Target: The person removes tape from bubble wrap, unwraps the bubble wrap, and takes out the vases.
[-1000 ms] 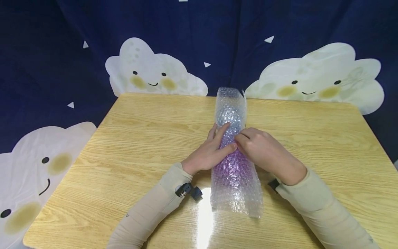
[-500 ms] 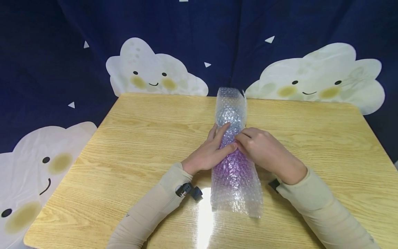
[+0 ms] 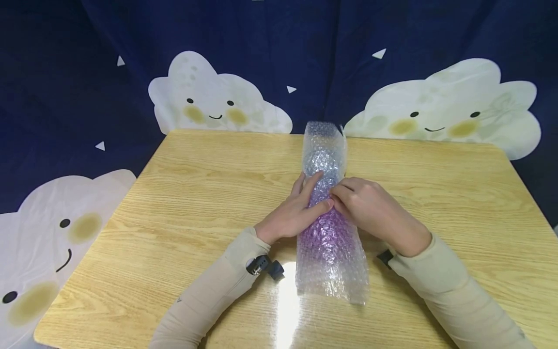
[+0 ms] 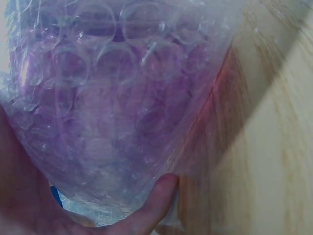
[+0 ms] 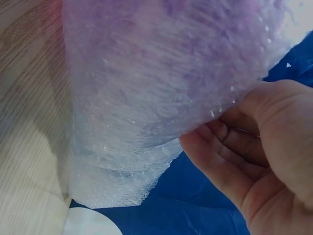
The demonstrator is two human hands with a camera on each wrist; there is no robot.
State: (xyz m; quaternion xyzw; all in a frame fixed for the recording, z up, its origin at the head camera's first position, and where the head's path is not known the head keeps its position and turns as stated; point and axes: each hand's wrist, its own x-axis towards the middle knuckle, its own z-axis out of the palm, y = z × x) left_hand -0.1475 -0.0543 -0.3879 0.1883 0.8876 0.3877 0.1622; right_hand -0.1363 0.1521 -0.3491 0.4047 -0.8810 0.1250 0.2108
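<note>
Navy cloud-print backdrop [image 3: 261, 39] behind wooden table [image 3: 209, 194]. Bubble-wrapped bundle [image 3: 329, 242], purple showing through, mid-table, lying twelve to six o'clock. Left grip [image 3: 289, 215]: nine o'clock side, fingers spread upon it. Right grip [image 3: 368, 206]: three o'clock, pinching it.

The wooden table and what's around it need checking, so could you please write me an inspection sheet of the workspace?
Surface: wooden table, wood-grain, with bright glare beside the wrap's near end.
Job's things: bubble wrap, purple and bluish inside; contents unclear.
Clutter: nothing seen.
Grippers: left hand rests on the wrap, fingers spread; right hand pinches it.
Cables: nothing seen.
Surroundings: dark blue backdrop with smiling white clouds.
</note>
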